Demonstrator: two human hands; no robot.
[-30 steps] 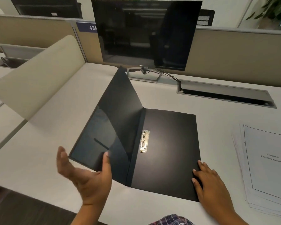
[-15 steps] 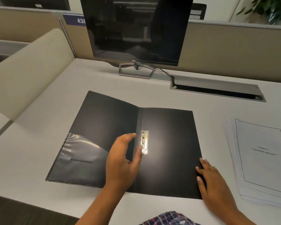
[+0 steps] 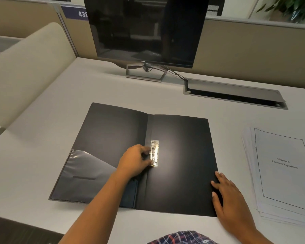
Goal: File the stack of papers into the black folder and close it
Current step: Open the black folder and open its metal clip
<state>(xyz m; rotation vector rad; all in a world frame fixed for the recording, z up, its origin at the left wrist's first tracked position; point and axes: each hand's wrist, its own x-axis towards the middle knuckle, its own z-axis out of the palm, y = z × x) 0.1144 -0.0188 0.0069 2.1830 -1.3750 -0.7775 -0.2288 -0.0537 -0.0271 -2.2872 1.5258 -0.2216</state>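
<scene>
The black folder (image 3: 174, 155) is laid fully open and flat on the counter (image 3: 165, 95), its inner faces turned up so that the metal clamp (image 3: 155, 153) beside the spine is exposed for loading. The left hand (image 3: 135, 162) is set against the left edge of that clamp, with the thumb at its near end and the curled fingers at its upper part; the grip appears to be closed lightly on the clamp's lever, presumably so that it can be raised before any sheets are slid under it, though the exact contact is hidden by the knuckles and cannot be told with certainty. Well to the right of this grip, the right hand (image 3: 231, 196) is spread flat, with nothing grasped, on the near right corner of the folder, and is judged to be placed there so that the cover is pinned down while the clamp is worked. Further right again, apart from the folder and just beyond the flat hand, the stack of papers (image 3: 282, 173) is left lying face up on the counter, within easy reach for the next step. To the left of the working grip, a clear pocket (image 3: 84, 175) is seen on the inside of the left cover. No paper is yet filed, and the folder is not yet closed.
</scene>
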